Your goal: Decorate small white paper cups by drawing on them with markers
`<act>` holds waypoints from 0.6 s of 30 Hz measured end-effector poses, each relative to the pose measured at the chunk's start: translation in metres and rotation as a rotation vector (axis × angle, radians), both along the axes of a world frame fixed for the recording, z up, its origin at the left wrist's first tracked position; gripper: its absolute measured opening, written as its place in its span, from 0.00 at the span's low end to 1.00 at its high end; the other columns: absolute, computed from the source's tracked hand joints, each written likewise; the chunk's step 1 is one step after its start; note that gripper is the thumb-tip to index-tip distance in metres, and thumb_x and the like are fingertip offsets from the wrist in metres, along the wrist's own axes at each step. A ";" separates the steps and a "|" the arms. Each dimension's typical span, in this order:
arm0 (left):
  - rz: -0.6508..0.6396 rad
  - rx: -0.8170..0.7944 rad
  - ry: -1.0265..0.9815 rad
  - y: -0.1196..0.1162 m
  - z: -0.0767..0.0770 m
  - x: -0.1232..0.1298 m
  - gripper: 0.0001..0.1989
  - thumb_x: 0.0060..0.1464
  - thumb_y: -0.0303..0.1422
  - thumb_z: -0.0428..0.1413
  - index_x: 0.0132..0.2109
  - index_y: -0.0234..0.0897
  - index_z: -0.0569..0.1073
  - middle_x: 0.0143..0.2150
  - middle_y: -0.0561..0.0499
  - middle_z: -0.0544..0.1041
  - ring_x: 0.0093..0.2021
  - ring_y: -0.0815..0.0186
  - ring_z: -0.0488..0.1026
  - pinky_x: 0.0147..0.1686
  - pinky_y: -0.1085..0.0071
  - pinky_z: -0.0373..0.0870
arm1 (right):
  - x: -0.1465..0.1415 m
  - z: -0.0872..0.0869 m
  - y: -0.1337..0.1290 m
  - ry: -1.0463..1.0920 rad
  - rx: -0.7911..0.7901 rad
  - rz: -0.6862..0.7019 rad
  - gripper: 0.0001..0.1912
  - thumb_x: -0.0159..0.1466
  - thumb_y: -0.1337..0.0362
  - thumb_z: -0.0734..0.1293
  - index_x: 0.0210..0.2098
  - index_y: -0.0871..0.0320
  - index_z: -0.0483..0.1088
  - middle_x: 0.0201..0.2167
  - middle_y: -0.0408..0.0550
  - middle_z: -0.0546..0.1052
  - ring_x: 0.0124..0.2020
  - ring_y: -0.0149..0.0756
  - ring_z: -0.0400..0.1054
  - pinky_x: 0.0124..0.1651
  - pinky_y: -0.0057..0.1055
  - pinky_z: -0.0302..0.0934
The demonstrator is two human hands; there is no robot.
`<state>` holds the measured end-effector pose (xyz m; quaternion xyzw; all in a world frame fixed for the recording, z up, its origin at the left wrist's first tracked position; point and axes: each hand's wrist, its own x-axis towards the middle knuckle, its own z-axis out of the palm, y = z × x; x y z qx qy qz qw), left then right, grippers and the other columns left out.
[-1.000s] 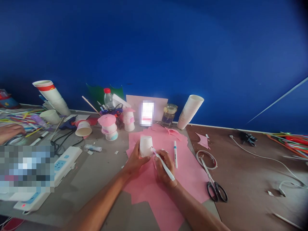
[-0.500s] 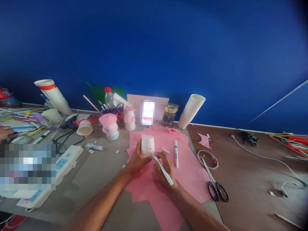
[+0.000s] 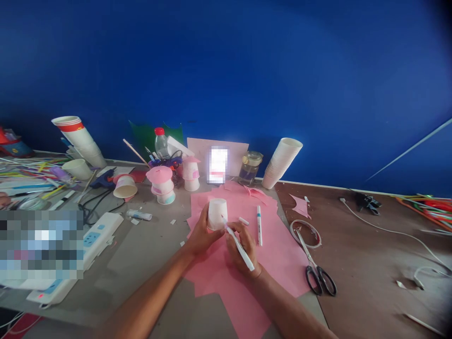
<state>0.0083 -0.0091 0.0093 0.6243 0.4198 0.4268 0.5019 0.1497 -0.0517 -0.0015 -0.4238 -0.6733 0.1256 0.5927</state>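
Note:
My left hand grips a white paper cup from its left side; the cup is upside down over pink paper. In my right hand is a white marker, its tip at the front of the cup wall. Whether the tip touches the cup I cannot tell. A loose marker cap lies just right of the cup. Farther right, a second marker with a blue band rests on the pink paper.
Decorated cups with pink tops stand at left-back, near a glass jar and leaning cup stack. Scissors and a tape roll lie right. A power strip and another person's hand are left.
My hands, the cup and the marker hold nearly the same pose. The whole view has shifted very slightly. At the left edge, the other person's hand has moved a little outward and down.

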 end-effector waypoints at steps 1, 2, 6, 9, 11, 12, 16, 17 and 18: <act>0.001 0.003 0.002 0.000 0.000 0.000 0.40 0.46 0.40 0.63 0.63 0.39 0.54 0.59 0.43 0.65 0.57 0.54 0.64 0.53 0.61 0.64 | 0.000 0.000 0.000 0.000 -0.005 0.000 0.08 0.63 0.67 0.60 0.42 0.57 0.66 0.32 0.46 0.74 0.32 0.35 0.69 0.41 0.36 0.63; 0.001 0.003 0.002 0.000 0.000 0.000 0.40 0.46 0.40 0.63 0.63 0.39 0.54 0.59 0.43 0.65 0.56 0.54 0.64 0.53 0.61 0.64 | 0.000 0.001 0.000 0.001 -0.007 0.001 0.08 0.63 0.67 0.60 0.42 0.57 0.66 0.32 0.46 0.74 0.32 0.35 0.69 0.41 0.36 0.63; -0.001 0.001 0.004 0.000 0.000 0.000 0.40 0.46 0.38 0.63 0.63 0.40 0.54 0.57 0.44 0.66 0.54 0.55 0.65 0.52 0.61 0.65 | 0.001 0.000 0.000 -0.006 -0.005 0.015 0.08 0.64 0.67 0.60 0.42 0.56 0.66 0.32 0.46 0.74 0.32 0.35 0.69 0.41 0.36 0.63; 0.006 -0.006 0.018 0.000 0.001 0.000 0.40 0.46 0.38 0.63 0.63 0.40 0.53 0.56 0.44 0.67 0.54 0.56 0.66 0.52 0.61 0.65 | 0.001 -0.002 0.001 -0.022 -0.011 0.013 0.07 0.65 0.67 0.59 0.42 0.56 0.66 0.33 0.47 0.74 0.32 0.35 0.69 0.42 0.37 0.64; 0.005 -0.012 0.023 0.000 0.002 0.001 0.41 0.46 0.39 0.63 0.63 0.39 0.54 0.56 0.44 0.67 0.54 0.55 0.66 0.52 0.61 0.65 | 0.001 -0.002 0.001 -0.029 -0.012 0.008 0.07 0.65 0.66 0.58 0.42 0.56 0.66 0.34 0.47 0.74 0.32 0.35 0.69 0.42 0.37 0.64; 0.004 -0.011 0.021 0.000 0.002 0.001 0.41 0.46 0.39 0.63 0.63 0.39 0.54 0.56 0.44 0.67 0.54 0.55 0.66 0.51 0.62 0.65 | 0.001 -0.002 0.002 -0.030 -0.011 0.008 0.07 0.65 0.66 0.58 0.41 0.56 0.66 0.33 0.47 0.74 0.32 0.35 0.69 0.42 0.37 0.64; 0.004 -0.006 0.012 -0.001 0.003 0.002 0.39 0.46 0.40 0.63 0.62 0.40 0.55 0.55 0.45 0.68 0.52 0.56 0.67 0.50 0.62 0.66 | 0.001 -0.001 0.001 -0.032 -0.019 0.022 0.07 0.65 0.66 0.59 0.41 0.56 0.66 0.33 0.47 0.73 0.33 0.35 0.69 0.42 0.37 0.64; 0.003 -0.007 0.012 -0.001 0.003 0.002 0.39 0.46 0.40 0.63 0.62 0.40 0.55 0.55 0.45 0.68 0.52 0.56 0.67 0.50 0.62 0.66 | 0.001 -0.001 0.001 -0.029 -0.021 0.027 0.07 0.65 0.67 0.59 0.42 0.56 0.66 0.33 0.47 0.73 0.33 0.35 0.69 0.42 0.37 0.64; 0.003 -0.009 0.013 -0.002 0.004 0.002 0.39 0.46 0.40 0.63 0.62 0.40 0.55 0.55 0.45 0.68 0.52 0.56 0.67 0.50 0.62 0.66 | 0.001 -0.001 0.001 -0.024 -0.021 0.031 0.07 0.65 0.67 0.59 0.42 0.56 0.66 0.33 0.47 0.74 0.33 0.35 0.69 0.42 0.36 0.63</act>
